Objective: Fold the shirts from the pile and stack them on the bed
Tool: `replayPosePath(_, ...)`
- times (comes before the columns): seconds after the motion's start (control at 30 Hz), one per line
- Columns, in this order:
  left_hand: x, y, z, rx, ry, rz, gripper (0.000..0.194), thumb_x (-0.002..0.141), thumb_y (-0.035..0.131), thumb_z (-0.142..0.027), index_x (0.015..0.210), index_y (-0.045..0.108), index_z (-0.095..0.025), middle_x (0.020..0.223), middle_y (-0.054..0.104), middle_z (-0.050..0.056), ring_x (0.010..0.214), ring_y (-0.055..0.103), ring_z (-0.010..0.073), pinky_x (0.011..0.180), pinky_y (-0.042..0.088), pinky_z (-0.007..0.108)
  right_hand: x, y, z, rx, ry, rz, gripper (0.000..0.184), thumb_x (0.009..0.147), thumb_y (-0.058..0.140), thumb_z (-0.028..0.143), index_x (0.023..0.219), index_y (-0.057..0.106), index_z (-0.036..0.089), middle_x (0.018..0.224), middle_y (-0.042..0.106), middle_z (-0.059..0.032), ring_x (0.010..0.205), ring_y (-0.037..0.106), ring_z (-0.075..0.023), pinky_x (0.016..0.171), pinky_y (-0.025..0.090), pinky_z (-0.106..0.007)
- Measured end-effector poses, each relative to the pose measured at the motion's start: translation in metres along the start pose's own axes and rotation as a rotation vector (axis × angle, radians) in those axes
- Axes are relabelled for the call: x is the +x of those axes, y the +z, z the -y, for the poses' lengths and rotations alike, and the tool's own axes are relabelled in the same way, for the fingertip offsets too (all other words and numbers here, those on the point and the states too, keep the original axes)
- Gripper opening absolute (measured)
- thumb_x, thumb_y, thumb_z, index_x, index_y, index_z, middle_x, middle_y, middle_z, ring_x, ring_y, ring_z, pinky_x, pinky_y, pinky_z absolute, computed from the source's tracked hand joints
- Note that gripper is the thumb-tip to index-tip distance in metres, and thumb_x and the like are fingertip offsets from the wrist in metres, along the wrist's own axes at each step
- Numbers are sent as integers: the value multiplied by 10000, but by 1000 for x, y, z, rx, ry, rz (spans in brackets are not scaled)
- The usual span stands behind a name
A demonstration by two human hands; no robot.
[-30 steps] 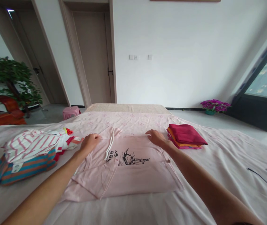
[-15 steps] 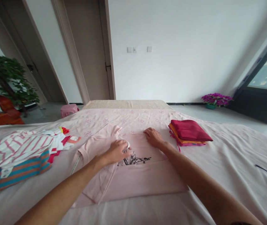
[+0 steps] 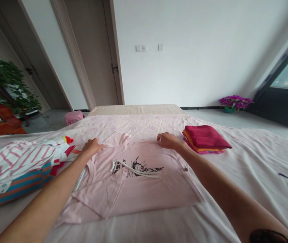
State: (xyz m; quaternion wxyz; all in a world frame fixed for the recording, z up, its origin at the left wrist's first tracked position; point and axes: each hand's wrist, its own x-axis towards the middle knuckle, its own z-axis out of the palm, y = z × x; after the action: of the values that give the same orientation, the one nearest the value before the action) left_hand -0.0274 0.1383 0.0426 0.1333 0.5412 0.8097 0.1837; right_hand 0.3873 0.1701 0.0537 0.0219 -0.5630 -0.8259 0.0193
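Note:
A pale pink hooded top (image 3: 144, 189) with a black print and a white drawstring (image 3: 131, 167) lies partly folded on the pink bedsheet (image 3: 247, 182). My left hand (image 3: 92, 146) rests at the garment's far left corner with its fingers curled onto the cloth. At the far right corner my right hand (image 3: 167, 140) pinches the fabric edge. The drawstring lies loose across the print, between my arms.
A folded stack of red, orange and pink clothes (image 3: 204, 139) sits right of my right hand. To the left lies a heap of striped clothes (image 3: 19, 168). Beyond the bed are a pink stool (image 3: 73, 116), a potted plant (image 3: 4, 84), purple flowers (image 3: 235, 102) and doors.
My left hand moved from the centre of the top, by the drawstring, back out to the far left corner. The drawstring now lies across the print. My right hand stayed put.

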Motion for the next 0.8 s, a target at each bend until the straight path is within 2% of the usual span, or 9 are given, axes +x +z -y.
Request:
replayPosePath(0.1,-5,-4,2,-119,47,139,505,565,700,-386,990,681,-113,988,726,116,947,667,314,747,493,319,-6,-11,4,-9,-23,-8,248,759,562,153,951,710,208,1035,689,-90,997,600,-241,784,409,-291)
replayPosePath(0.17,-14,-13,5,-205,87,227,487,558,680,-407,948,695,-115,845,726,62,812,675,265,675,490,294,-17,-19,6,-1,-49,-54,255,764,538,133,946,701,205,1038,687,-82,974,604,-224,769,396,-276)
replayPosePath(0.3,-43,-42,21,-407,229,353,435,573,668,-417,900,688,-130,777,695,17,745,633,211,664,470,275,-51,-32,10,47,-105,-161,264,785,493,111,944,680,207,991,690,-55,913,603,-189,764,383,-259)
replayPosePath(0.37,-61,-54,35,-415,294,340,360,616,649,-414,861,671,-151,764,672,-3,754,610,195,678,452,260,-71,-34,11,66,-143,-186,264,781,490,104,935,677,209,981,688,-52,920,595,-188,792,384,-259)
replayPosePath(0.43,-80,-57,49,-343,337,320,305,653,619,-407,841,652,-169,758,645,-18,762,592,186,686,434,248,-88,-31,11,78,-170,-179,271,766,490,92,919,680,211,971,688,-52,913,593,-188,808,390,-260)
replayPosePath(0.57,-111,-41,72,-160,379,382,213,684,553,-364,780,612,-183,693,578,-35,696,547,171,634,395,241,-110,-17,10,56,-212,-83,316,725,500,73,925,697,218,943,697,-54,939,597,-204,818,402,-268)
replayPosePath(0.67,-125,-32,77,-95,370,339,199,694,517,-349,791,595,-193,694,580,-32,698,551,180,632,394,246,-115,-10,8,53,-175,-61,331,717,507,79,943,707,217,959,701,-58,966,601,-210,828,410,-268)
replayPosePath(0.8,-131,-38,74,-81,356,265,233,686,508,-349,848,605,-213,758,629,-28,751,582,191,680,412,245,-119,-12,10,134,-73,-69,318,726,512,108,950,707,220,985,709,-41,926,616,-188,802,413,-243)
